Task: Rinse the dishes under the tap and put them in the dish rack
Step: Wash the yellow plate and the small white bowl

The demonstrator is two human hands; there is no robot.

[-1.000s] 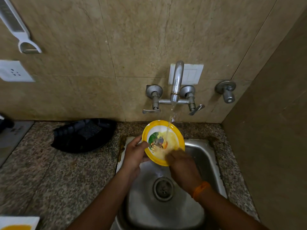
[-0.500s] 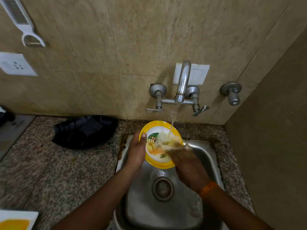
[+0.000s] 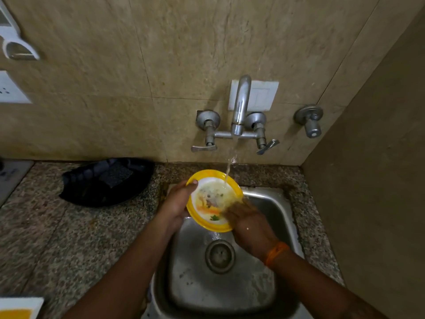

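A round plate (image 3: 208, 199) with a yellow rim and a white centre bearing a blurred printed picture is held above the back edge of a steel sink (image 3: 273, 208). The plate is tilted, its face turned up and toward the viewer, its far rim raised nearest the wall and its near rim hanging lower over the basin. Being round, it has no clear long axis.

A thin stream of water (image 3: 230, 162) falls from the tap (image 3: 240, 104) mounted on the wall and lands on the upper right part of the plate's face.

The left hand (image 3: 177, 203) grips the plate's left edge: the thumb lies over the yellow rim, and the other fingers are curled out of sight behind the plate. The right hand (image 3: 248, 223) rests on the lower right of the plate's face, its fingers (image 3: 230, 211) pressed flat against the wet surface and blurred; it holds nothing else. An orange band (image 3: 276, 252) circles the right wrist.

Below the plate, the round drain (image 3: 219, 256) sits in the middle of the sink floor. The sink is set into a speckled granite counter (image 3: 69, 238). On the counter to the left, against the tiled wall (image 3: 184, 54), lies a black dish rack (image 3: 92, 187). A white switch plate (image 3: 262, 95) is on the wall behind the tap, and a separate metal valve (image 3: 310, 120) sits to its right.
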